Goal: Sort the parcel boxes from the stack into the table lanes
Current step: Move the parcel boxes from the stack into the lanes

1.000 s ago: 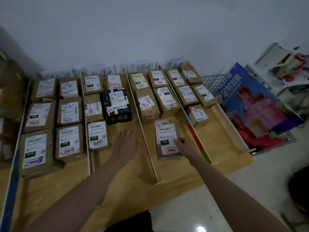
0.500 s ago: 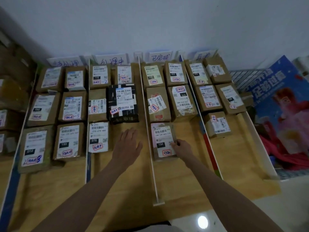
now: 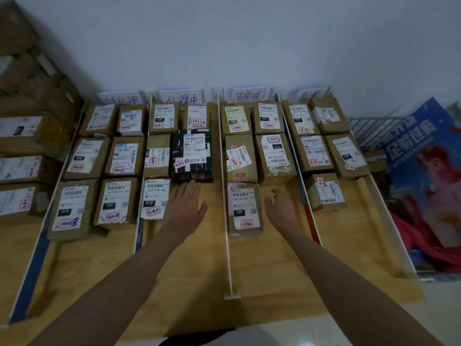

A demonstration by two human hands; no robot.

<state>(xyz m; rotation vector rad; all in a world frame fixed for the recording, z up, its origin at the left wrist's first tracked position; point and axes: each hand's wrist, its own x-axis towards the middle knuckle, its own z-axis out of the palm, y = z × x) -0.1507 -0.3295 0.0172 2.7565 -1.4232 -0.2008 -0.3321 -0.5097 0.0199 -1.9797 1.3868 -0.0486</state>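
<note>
A wooden table (image 3: 262, 265) is split by white dividers into four lanes, each filled with labelled cardboard parcels. A brown parcel marked 15H (image 3: 243, 207) lies at the front of the third lane. My right hand (image 3: 280, 208) hovers just right of it, fingers spread, holding nothing. In the second lane my left hand (image 3: 185, 207) lies flat and open on the wood, its fingertips at the black parcel (image 3: 192, 156), beside a parcel marked 070 (image 3: 154, 198).
A stack of larger boxes (image 3: 22, 151) stands at the far left. Handwritten lane signs (image 3: 248, 96) lean on the wall. A blue poster (image 3: 424, 166) and a wire basket (image 3: 369, 128) sit right of the table. Bare wood fills the lane fronts.
My right hand has let go of the 15H parcel and drawn off to its right. The parcel now rests in the third lane. My left hand stays flat in the second lane.
</note>
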